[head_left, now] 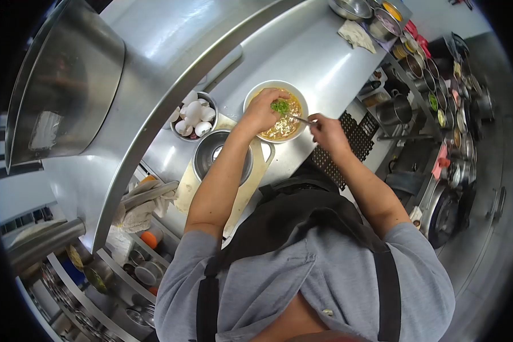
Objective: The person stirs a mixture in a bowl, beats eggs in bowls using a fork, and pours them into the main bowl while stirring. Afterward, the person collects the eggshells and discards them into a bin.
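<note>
A white bowl (305, 101) on the steel counter holds yellowish-orange soup or noodles (279, 128) with a small heap of chopped greens (280, 106) at its middle. My left hand (262, 111) reaches over the bowl's left side, fingers bent down and closed at the greens; the fingertips are partly hidden. Just right of the rim, my right hand (328, 134) grips the handle of a thin metal utensil (303, 119). Its far end is in the bowl by the greens, and its shape cannot be made out.
Left of the bowl are a metal bowl of eggs (193, 114) and a metal mixing bowl (203, 162) on a pale cutting board (189, 191). A steel shelf edge (145, 122) curves across the left. Several pots and ingredient containers (433, 102) line the right, with a black pan (443, 216) below.
</note>
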{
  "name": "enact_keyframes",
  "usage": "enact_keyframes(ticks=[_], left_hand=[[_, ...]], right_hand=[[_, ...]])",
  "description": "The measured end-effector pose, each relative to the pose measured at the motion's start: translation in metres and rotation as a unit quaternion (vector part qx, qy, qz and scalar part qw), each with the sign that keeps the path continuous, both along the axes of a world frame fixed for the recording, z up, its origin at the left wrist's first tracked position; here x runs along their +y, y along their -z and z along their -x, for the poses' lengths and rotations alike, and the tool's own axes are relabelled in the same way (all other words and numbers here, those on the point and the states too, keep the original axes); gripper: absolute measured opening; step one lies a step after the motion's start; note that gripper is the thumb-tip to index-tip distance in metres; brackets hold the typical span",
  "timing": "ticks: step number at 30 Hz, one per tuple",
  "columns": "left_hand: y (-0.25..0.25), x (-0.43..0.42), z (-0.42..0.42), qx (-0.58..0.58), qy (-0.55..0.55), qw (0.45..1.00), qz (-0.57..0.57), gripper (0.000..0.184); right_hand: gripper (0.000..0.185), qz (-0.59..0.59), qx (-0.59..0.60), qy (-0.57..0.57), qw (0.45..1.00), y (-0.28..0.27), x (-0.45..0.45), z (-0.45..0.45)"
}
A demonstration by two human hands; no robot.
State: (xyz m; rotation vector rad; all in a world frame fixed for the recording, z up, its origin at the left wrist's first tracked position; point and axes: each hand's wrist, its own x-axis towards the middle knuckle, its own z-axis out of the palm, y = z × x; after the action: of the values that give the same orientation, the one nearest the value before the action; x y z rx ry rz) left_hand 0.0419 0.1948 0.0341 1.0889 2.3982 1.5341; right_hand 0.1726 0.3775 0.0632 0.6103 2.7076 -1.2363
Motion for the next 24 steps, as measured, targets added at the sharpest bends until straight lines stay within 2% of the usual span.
enact_keyframes(ticks=[1, 3, 4, 5, 6, 7, 8, 9, 11, 12, 13, 15, 16, 18, 19, 21, 22, 23, 24], left_hand=[[-0.016, -0.002, 0.004, -0.001, -0.011, 1.000, 0.001, 0.041], [-0.047, -0.004, 0.008, -0.275, 0.013, 0.961, -0.024, 0.039], [-0.054, 0.000, 0.008, -0.328, -0.002, 0.942, -0.070, 0.036], [-0.039, 0.010, 0.006, -0.329, -0.016, 0.941, -0.071, 0.036], [-0.011, 0.022, 0.003, -0.125, -0.043, 0.991, 0.035, 0.034], [0.013, 0.027, 0.000, 0.078, -0.068, 0.983, 0.148, 0.032], [0.024, 0.026, 0.001, 0.158, -0.104, 0.961, 0.202, 0.032], [0.013, 0.021, 0.007, 0.158, -0.117, 0.958, 0.208, 0.032], [-0.033, 0.010, 0.007, -0.065, -0.098, 0.991, 0.065, 0.023], [-0.050, 0.003, 0.007, -0.141, -0.085, 0.985, 0.051, 0.025], [-0.042, 0.001, 0.008, -0.142, -0.091, 0.984, 0.058, 0.025], [-0.023, 0.002, 0.017, -0.243, -0.085, 0.965, -0.051, 0.027], [-0.025, 0.005, 0.015, -0.241, -0.088, 0.965, -0.043, 0.027], [-0.030, 0.012, 0.010, -0.129, -0.134, 0.975, 0.118, 0.027], [-0.033, 0.014, 0.009, -0.127, -0.133, 0.975, 0.122, 0.027], [-0.038, 0.010, 0.009, -0.125, -0.151, 0.974, 0.118, 0.025], [-0.039, 0.010, 0.011, -0.190, -0.141, 0.971, 0.040, 0.025], [-0.040, 0.008, 0.012, -0.190, -0.137, 0.971, 0.044, 0.025], [-0.060, 0.009, 0.011, -0.288, -0.128, 0.949, -0.032, 0.024]], right_hand=[[0.021, 0.003, 0.001, 0.003, 1.000, -0.006, 0.009, 0.010], [0.021, -0.015, 0.030, -0.005, 0.999, -0.011, 0.017, 0.033], [0.023, -0.014, 0.011, -0.034, 0.999, -0.011, 0.015, 0.043], [0.023, -0.011, 0.010, -0.048, 0.999, -0.003, 0.016, 0.049], [0.024, -0.062, 0.005, -0.113, 0.992, 0.007, 0.016, 0.055], [0.026, -0.111, -0.001, -0.180, 0.977, 0.014, 0.015, 0.059], [0.027, -0.121, -0.050, -0.213, 0.968, 0.010, 0.018, 0.060], [0.023, -0.127, -0.074, -0.249, 0.957, 0.002, 0.025, 0.058], [0.019, -0.099, -0.018, -0.276, 0.956, -0.010, 0.049, 0.047], [0.017, -0.106, -0.011, -0.257, 0.961, -0.014, 0.056, 0.050], [0.016, -0.111, -0.004, -0.237, 0.965, -0.017, 0.060, 0.053], [0.013, -0.137, 0.037, -0.223, 0.964, -0.006, 0.053, 0.065], [0.013, -0.134, 0.068, -0.241, 0.959, 0.005, 0.044, 0.065], [0.013, -0.130, 0.090, -0.285, 0.945, 0.009, 0.037, 0.062], [0.013, -0.126, 0.093, -0.283, 0.946, 0.008, 0.046, 0.062], [0.013, -0.058, 0.037, -0.310, 0.948, 0.006, 0.072, 0.061], [0.013, -0.081, 0.006, -0.277, 0.957, 0.003, 0.078, 0.064], [0.013, -0.102, 0.023, -0.246, 0.964, 0.002, 0.079, 0.068], [0.014, -0.116, 0.064, -0.246, 0.960, 0.005, 0.069, 0.068]])
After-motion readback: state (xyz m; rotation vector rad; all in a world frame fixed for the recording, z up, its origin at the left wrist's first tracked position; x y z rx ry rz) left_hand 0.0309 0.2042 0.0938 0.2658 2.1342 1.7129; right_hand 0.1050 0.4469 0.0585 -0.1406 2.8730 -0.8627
